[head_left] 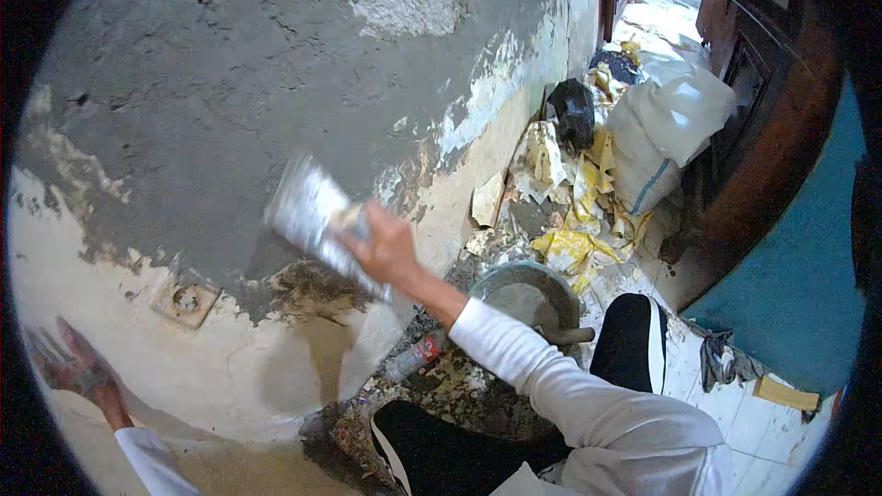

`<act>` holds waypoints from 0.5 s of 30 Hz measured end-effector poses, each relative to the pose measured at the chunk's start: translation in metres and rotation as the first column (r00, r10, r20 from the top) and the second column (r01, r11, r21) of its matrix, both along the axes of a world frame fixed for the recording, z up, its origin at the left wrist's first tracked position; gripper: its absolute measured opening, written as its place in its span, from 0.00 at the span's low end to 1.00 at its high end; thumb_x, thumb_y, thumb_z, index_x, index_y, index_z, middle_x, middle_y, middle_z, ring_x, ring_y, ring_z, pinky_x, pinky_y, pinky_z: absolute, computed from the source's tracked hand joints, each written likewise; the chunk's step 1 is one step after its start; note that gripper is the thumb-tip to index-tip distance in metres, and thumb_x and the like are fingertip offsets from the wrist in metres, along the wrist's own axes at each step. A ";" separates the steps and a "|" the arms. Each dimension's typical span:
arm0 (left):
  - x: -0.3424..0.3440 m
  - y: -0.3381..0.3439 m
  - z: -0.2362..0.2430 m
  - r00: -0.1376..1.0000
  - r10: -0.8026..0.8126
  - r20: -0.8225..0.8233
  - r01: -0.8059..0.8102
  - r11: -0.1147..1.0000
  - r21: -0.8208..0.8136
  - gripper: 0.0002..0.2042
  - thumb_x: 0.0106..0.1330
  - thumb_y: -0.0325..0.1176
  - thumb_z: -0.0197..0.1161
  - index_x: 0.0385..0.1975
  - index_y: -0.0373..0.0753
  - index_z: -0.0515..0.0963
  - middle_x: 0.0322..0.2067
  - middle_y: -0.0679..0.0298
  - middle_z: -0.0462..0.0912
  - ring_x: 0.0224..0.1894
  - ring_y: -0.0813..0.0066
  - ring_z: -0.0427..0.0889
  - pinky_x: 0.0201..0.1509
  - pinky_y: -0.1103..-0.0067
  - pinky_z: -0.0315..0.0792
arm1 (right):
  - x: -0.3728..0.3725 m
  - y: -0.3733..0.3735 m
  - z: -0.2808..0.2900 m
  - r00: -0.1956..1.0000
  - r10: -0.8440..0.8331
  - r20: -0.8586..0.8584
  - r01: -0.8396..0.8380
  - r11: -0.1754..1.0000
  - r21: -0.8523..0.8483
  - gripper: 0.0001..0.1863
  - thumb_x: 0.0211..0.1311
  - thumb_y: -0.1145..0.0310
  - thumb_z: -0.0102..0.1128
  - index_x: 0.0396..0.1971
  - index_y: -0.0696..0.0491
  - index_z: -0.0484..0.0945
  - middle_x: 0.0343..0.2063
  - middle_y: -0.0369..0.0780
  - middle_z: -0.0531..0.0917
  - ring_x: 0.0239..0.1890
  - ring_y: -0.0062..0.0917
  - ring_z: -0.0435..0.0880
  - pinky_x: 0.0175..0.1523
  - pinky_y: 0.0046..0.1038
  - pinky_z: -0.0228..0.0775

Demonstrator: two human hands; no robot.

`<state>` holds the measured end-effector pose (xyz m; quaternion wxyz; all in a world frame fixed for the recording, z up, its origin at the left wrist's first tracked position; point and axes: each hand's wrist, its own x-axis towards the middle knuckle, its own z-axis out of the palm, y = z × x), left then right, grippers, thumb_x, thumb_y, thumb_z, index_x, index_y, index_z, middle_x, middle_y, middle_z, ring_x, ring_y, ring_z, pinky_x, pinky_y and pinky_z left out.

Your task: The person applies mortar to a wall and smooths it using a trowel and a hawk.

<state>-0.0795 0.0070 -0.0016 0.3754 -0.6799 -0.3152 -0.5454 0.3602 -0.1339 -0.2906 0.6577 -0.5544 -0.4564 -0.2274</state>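
My right hand (pixel 386 246) is closed round the handle of a plastering trowel (pixel 310 200), whose metal blade is blurred by motion. The blade is at the lower part of a patch of dark grey plaster (pixel 202 119) on the wall; whether it touches is hard to tell. At the far left, my left hand (pixel 77 366) is on or close to the cream-painted wall (pixel 230 377), fingers spread, holding nothing. Between the hands, a square wall socket (pixel 186 299) lies just under the plaster's ragged lower edge.
A bucket (pixel 571 289) with grey contents and a stick-like handle (pixel 570 336) stands below my right forearm. A plastic bottle (pixel 413 358) lies among rubble. Beyond are yellow scraps (pixel 577 253), a black bag (pixel 573 113) and a white sack (pixel 657 119). A dark wooden door (pixel 753 83) stands right.
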 end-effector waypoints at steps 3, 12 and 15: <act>0.024 0.003 -0.011 0.993 -0.107 0.053 0.102 0.991 0.087 0.29 0.75 0.30 0.61 0.72 0.29 0.61 0.75 0.48 0.59 0.73 0.52 0.66 0.76 0.61 0.64 | -0.049 -0.014 -0.027 0.925 0.365 0.102 -0.321 0.897 -0.303 0.26 0.62 0.47 0.72 0.35 0.57 0.76 0.26 0.46 0.79 0.25 0.39 0.80 0.30 0.40 0.74; 0.054 -0.027 -0.037 0.986 -0.056 -0.159 0.088 0.975 0.203 0.27 0.74 0.33 0.61 0.71 0.37 0.64 0.71 0.51 0.66 0.74 0.50 0.63 0.76 0.60 0.57 | 0.027 -0.144 0.016 0.823 0.379 -0.424 -0.526 0.791 -0.314 0.30 0.70 0.44 0.62 0.43 0.63 0.79 0.34 0.54 0.85 0.38 0.38 0.85 0.47 0.43 0.74; 0.126 -0.068 -0.127 0.871 -0.401 -0.284 0.318 0.900 -0.298 0.27 0.73 0.36 0.62 0.70 0.38 0.66 0.67 0.55 0.70 0.68 0.58 0.68 0.70 0.64 0.63 | 0.065 -0.196 0.011 0.880 0.116 -0.460 -0.306 0.880 -0.363 0.29 0.70 0.45 0.62 0.40 0.63 0.79 0.32 0.54 0.85 0.35 0.36 0.83 0.44 0.42 0.74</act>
